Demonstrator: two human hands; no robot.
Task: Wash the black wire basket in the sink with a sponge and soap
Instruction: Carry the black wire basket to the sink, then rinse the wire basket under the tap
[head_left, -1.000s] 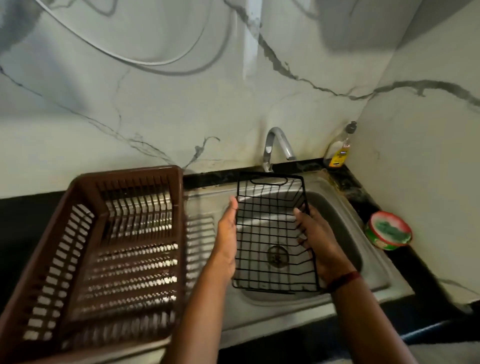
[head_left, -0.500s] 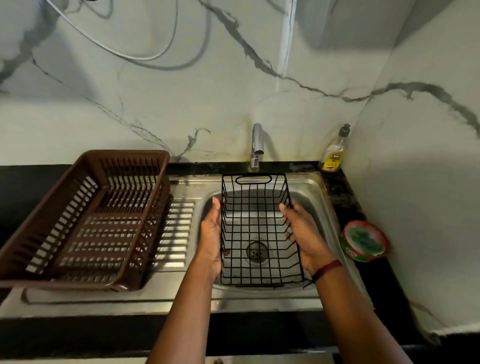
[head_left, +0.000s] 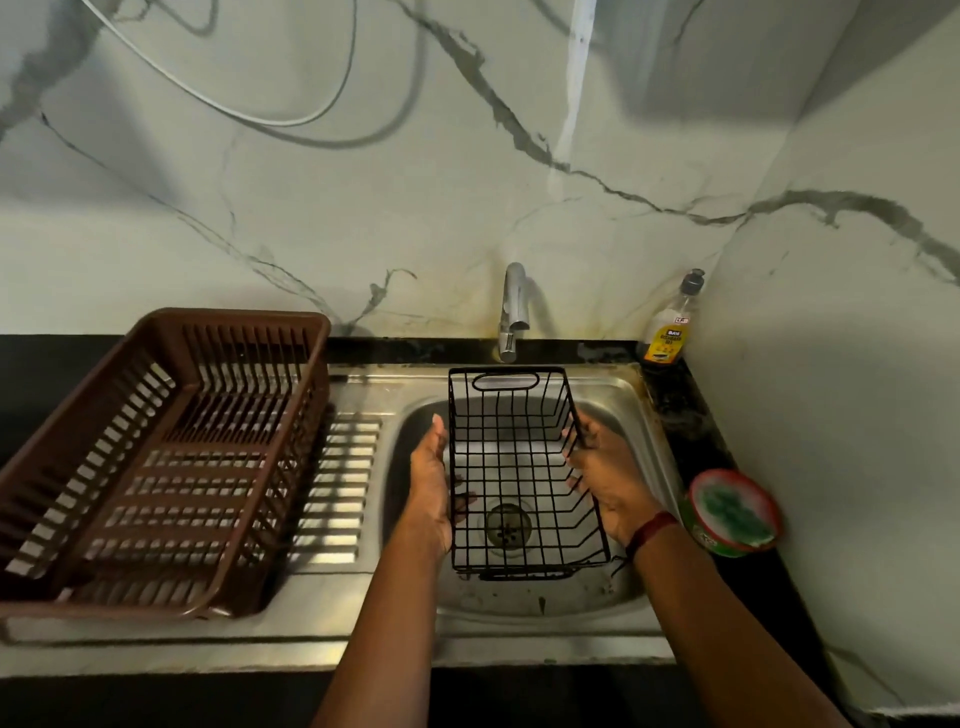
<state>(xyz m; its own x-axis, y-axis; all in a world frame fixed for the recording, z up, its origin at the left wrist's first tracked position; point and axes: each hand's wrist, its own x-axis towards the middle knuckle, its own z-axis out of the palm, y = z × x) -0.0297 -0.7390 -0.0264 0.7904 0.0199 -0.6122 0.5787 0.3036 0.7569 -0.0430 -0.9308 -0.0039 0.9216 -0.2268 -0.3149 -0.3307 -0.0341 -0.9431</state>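
A black wire basket (head_left: 519, 457) hangs over the steel sink (head_left: 631, 415), open side up, its far handle near the tap. My left hand (head_left: 434, 486) holds its left long side, thumb hooked inside the wires. My right hand (head_left: 608, 475) grips its right rim, fingers curled round the top wire. The drain shows through the basket's grid. A round green tub with a green sponge in it (head_left: 732, 512) sits on the counter to the right. A soap bottle with a yellow label (head_left: 670, 327) stands in the back right corner.
A chrome tap (head_left: 511, 312) rises behind the sink; no water is running. A large brown plastic dish rack (head_left: 156, 457) stands on the ribbed drainboard to the left. Marble walls close the back and the right side. The counter's front edge runs below my forearms.
The camera has settled to a squarer look at the sink. Both hands have kept their hold, and the basket has come slightly lower over the basin.
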